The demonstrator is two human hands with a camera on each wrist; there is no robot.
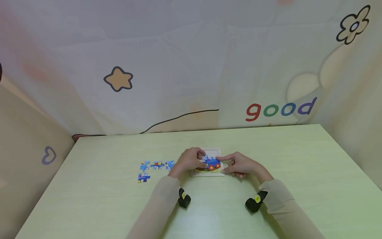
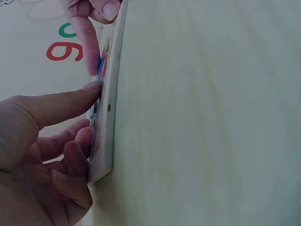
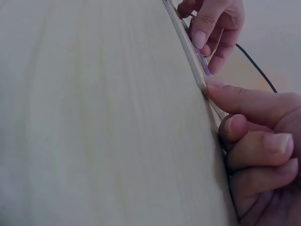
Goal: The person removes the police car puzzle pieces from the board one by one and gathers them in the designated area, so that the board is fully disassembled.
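Note:
A small jigsaw puzzle board (image 1: 206,174) with a pale frame lies on the table. It bears a blue vehicle picture (image 1: 212,162) with red and yellow wheels. My left hand (image 1: 189,159) reaches over its left part, thumb and index finger around a puzzle piece (image 1: 205,158) in the picture. In the left wrist view the left thumb (image 2: 75,100) presses on the picture's surface. From the right, my right hand (image 1: 242,164) touches the picture with a straight index finger. Its thumb (image 3: 235,98) rests at the frame's edge, and the other fingers are curled under.
Several loose jigsaw pieces (image 1: 157,165) in blue, red and yellow lie left of the board, partly behind the left wrist. The pale green table (image 1: 104,205) ends at a printed curtain (image 1: 185,76) along the back. Black cameras (image 1: 184,198) sit on both wrists.

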